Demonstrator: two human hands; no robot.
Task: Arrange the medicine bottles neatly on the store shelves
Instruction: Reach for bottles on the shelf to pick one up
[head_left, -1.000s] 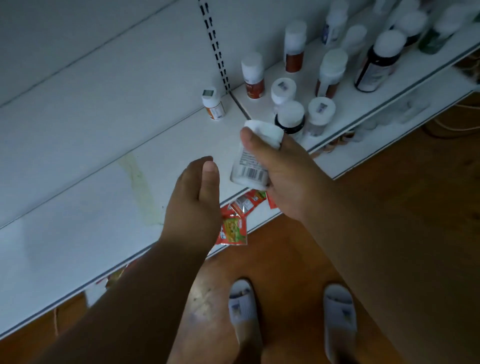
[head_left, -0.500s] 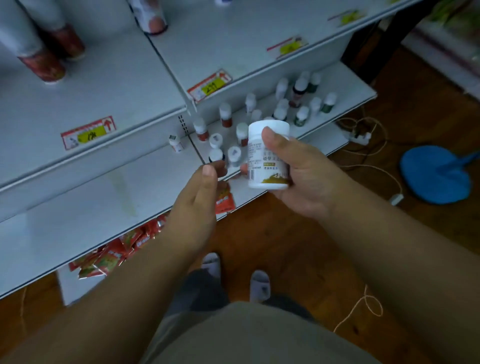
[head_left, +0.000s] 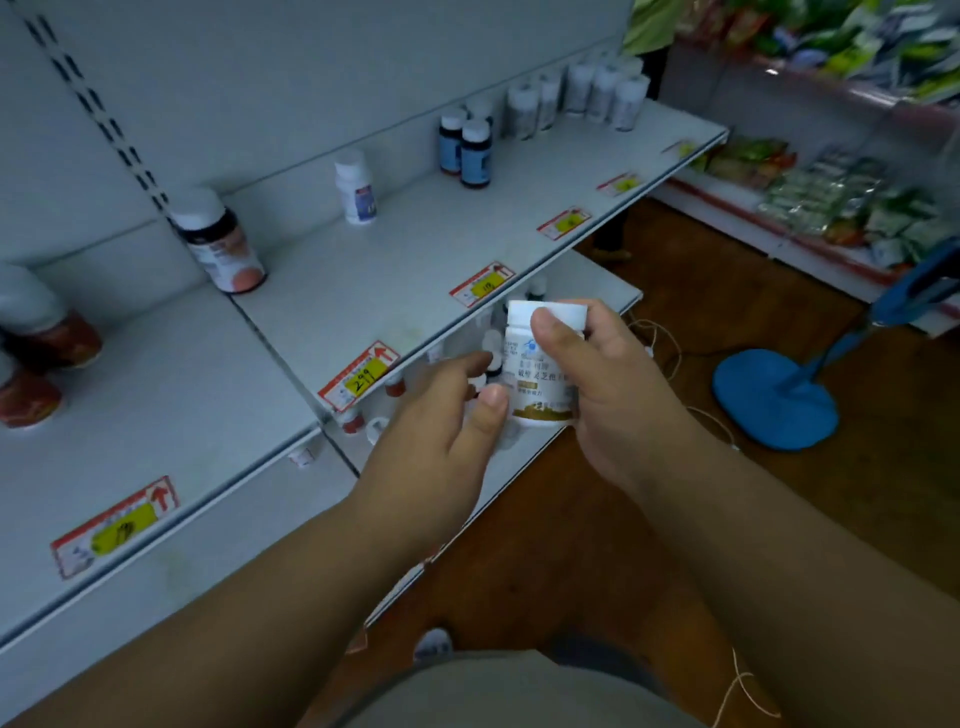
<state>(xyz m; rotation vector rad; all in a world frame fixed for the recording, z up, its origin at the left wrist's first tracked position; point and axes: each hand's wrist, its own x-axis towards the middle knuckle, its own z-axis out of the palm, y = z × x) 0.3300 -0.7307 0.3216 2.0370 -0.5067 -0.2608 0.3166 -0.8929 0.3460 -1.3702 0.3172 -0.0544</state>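
My right hand (head_left: 613, 395) holds a white medicine bottle (head_left: 540, 384) upright in front of the shelf edge, thumb across its cap. My left hand (head_left: 441, 421) is beside it, thumb tip touching the bottle's lower left side, fingers spread. On the upper shelf (head_left: 415, 260) stand a dark bottle with a white cap (head_left: 221, 241), a small white bottle (head_left: 356, 187), two blue-labelled dark bottles (head_left: 467, 148) and several white bottles (head_left: 582, 96) at the far end. Several small bottles (head_left: 363, 421) stand on the lower shelf, mostly hidden behind my hands.
Red-based bottles (head_left: 41, 353) stand on the left shelf section. Red and yellow price tags (head_left: 358, 374) line the shelf edges. A blue fan base (head_left: 774, 400) and white cords lie on the wooden floor. Another rack (head_left: 831, 197) with snack packets stands at right.
The view has risen from the lower shelf to the upper one. My right hand lifted the white bottle and keeps it upright; my left hand came up to touch its side.
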